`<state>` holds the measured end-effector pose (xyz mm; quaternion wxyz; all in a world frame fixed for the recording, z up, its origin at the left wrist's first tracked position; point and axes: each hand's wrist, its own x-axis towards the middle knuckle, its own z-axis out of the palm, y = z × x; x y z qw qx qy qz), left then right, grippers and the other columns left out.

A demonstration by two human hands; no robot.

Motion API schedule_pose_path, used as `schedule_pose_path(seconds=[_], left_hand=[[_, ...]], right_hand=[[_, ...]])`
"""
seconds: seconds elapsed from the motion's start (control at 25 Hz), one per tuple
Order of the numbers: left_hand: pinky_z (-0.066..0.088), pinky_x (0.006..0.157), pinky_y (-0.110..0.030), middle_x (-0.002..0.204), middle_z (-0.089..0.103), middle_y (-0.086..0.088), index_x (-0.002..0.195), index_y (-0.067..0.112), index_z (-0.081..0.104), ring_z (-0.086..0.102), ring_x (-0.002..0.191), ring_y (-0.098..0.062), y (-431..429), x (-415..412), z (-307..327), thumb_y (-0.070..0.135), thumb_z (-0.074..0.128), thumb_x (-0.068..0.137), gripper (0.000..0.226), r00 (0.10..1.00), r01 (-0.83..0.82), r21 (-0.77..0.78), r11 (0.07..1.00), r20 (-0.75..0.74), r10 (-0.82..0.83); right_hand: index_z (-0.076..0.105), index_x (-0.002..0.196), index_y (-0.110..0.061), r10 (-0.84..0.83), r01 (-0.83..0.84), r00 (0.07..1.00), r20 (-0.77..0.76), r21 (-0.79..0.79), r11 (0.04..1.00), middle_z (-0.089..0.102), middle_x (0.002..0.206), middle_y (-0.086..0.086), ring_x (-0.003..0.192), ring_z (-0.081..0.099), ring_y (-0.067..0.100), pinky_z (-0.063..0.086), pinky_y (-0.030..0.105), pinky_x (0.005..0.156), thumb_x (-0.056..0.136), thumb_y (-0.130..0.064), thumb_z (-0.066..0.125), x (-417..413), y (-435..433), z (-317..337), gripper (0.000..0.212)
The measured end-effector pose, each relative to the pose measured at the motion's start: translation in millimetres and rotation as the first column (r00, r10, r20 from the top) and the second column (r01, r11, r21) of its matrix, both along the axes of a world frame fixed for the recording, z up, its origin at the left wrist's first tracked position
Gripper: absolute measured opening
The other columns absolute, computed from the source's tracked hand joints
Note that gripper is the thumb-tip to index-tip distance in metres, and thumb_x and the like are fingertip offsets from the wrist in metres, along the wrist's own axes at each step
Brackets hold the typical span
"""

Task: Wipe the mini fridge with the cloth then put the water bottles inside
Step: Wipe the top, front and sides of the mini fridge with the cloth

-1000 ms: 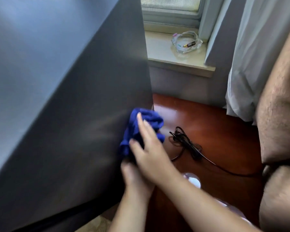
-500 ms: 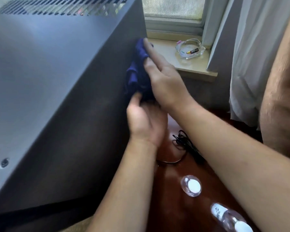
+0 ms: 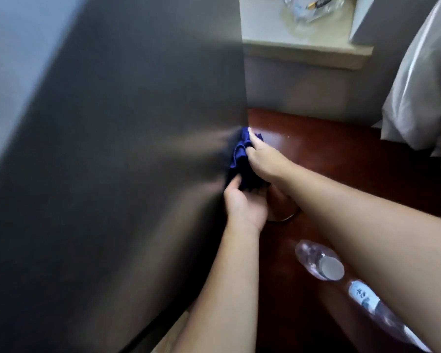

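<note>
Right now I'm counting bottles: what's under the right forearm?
One clear plastic water bottle stands beside it; a second labelled bottle runs beneath it, its far end covered. Any others are hidden.

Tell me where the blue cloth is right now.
The blue cloth is mid-frame, pressed against the mini fridge side near its rear edge, held between left hand and right hand.

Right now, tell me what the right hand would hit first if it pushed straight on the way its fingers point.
The right hand points up-left along the blue cloth. Going on, it would likely meet the dark grey mini fridge side at its rear edge, though depth is unclear.
</note>
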<state>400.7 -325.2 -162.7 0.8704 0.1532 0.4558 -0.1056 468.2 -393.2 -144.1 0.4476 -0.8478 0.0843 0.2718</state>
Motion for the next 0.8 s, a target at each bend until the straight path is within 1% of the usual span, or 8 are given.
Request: schedule_pose_path(seconds=[0.12, 0.28, 0.4, 0.52, 0.6, 0.64, 0.72, 0.8], left_hand=[[0.046, 0.101, -0.038, 0.110, 0.066, -0.020, 0.107, 0.002, 0.067, 0.062, 0.096, -0.030, 13, -31, -26, 0.016, 0.042, 0.107, 0.028, 0.997, -0.014, 0.006, 1.000, -0.078, 0.015], [0.043, 0.113, -0.041, 0.113, 0.068, -0.020, 0.113, 0.004, 0.067, 0.062, 0.104, -0.031, 25, -65, -28, 0.014, 0.043, 0.107, 0.027, 0.996, -0.032, 0.050, 0.998, -0.079, 0.036], [0.048, 0.101, -0.039, 0.125, 0.067, -0.020, 0.130, 0.005, 0.062, 0.063, 0.106, -0.029, 34, -102, -20, 0.016, 0.041, 0.107, 0.033, 0.998, -0.007, 0.106, 0.994, -0.063, 0.014], [0.042, 0.114, -0.042, 0.146, 0.058, -0.024, 0.147, 0.002, 0.053, 0.057, 0.127, -0.034, 48, -141, -10, 0.017, 0.040, 0.107, 0.044, 0.999, -0.013, 0.159, 0.987, -0.040, 0.020], [0.035, 0.121, -0.044, 0.149, 0.055, -0.025, 0.149, 0.001, 0.050, 0.050, 0.140, -0.036, 57, -166, -2, 0.017, 0.038, 0.107, 0.047, 0.999, -0.015, 0.205, 0.979, -0.038, 0.023], [0.037, 0.119, -0.044, 0.148, 0.056, -0.025, 0.148, 0.001, 0.051, 0.049, 0.142, -0.037, 60, -177, 1, 0.017, 0.039, 0.107, 0.046, 0.998, -0.014, 0.230, 0.973, -0.053, 0.027], [0.047, 0.105, -0.042, 0.134, 0.065, -0.023, 0.140, 0.000, 0.058, 0.060, 0.128, -0.035, 66, -198, 12, 0.016, 0.040, 0.107, 0.041, 0.997, -0.014, 0.264, 0.964, -0.065, 0.032], [0.052, 0.089, -0.037, 0.112, 0.073, -0.017, 0.123, 0.004, 0.065, 0.067, 0.103, -0.028, 72, -218, 29, 0.016, 0.042, 0.107, 0.031, 0.997, -0.056, 0.299, 0.953, -0.036, 0.069]], right_hand=[[0.011, 0.164, -0.024, 0.088, -0.093, 0.989, -0.121, -0.031, 0.995, 0.036, 0.163, 0.018, 0.145, 0.042, 0.034, 0.034, 0.027, 0.109, 0.106, -0.023, 0.033, -27, 11, -24, 0.062], [0.016, 0.163, -0.024, 0.160, -0.170, 0.968, -0.194, -0.035, 0.985, 0.032, 0.166, 0.010, 0.149, 0.038, 0.028, 0.030, 0.025, 0.113, 0.102, -0.028, 0.042, -47, 14, -19, 0.067], [0.016, 0.163, -0.024, 0.234, -0.244, 0.954, -0.186, -0.032, 0.969, 0.034, 0.165, 0.010, 0.150, 0.037, 0.028, 0.031, 0.024, 0.112, 0.095, -0.035, 0.056, -72, 18, 11, 0.080], [0.008, 0.164, -0.025, 0.275, -0.279, 0.951, -0.143, -0.004, 0.960, 0.030, 0.167, 0.011, 0.153, 0.031, 0.029, 0.030, 0.024, 0.114, 0.090, -0.036, 0.063, -117, 26, 40, 0.093], [0.003, 0.164, -0.022, 0.293, -0.289, 0.951, -0.098, 0.054, 0.956, 0.021, 0.170, 0.008, 0.157, 0.022, 0.027, 0.022, 0.024, 0.119, 0.088, -0.033, 0.066, -151, 34, 51, 0.099], [0.001, 0.164, -0.022, 0.294, -0.287, 0.952, -0.086, 0.085, 0.954, 0.016, 0.172, 0.007, 0.158, 0.017, 0.024, 0.018, 0.024, 0.121, 0.088, -0.031, 0.066, -167, 37, 51, 0.101], [0.001, 0.164, -0.024, 0.279, -0.268, 0.957, -0.077, 0.124, 0.955, 0.017, 0.171, 0.007, 0.157, 0.020, 0.023, 0.022, 0.025, 0.123, 0.087, -0.027, 0.065, -192, 40, 49, 0.100], [0.007, 0.164, -0.030, 0.261, -0.253, 0.964, -0.047, 0.138, 0.958, 0.039, 0.163, 0.009, 0.145, 0.045, 0.024, 0.039, 0.022, 0.109, 0.086, -0.024, 0.065, -212, 43, 51, 0.097]])
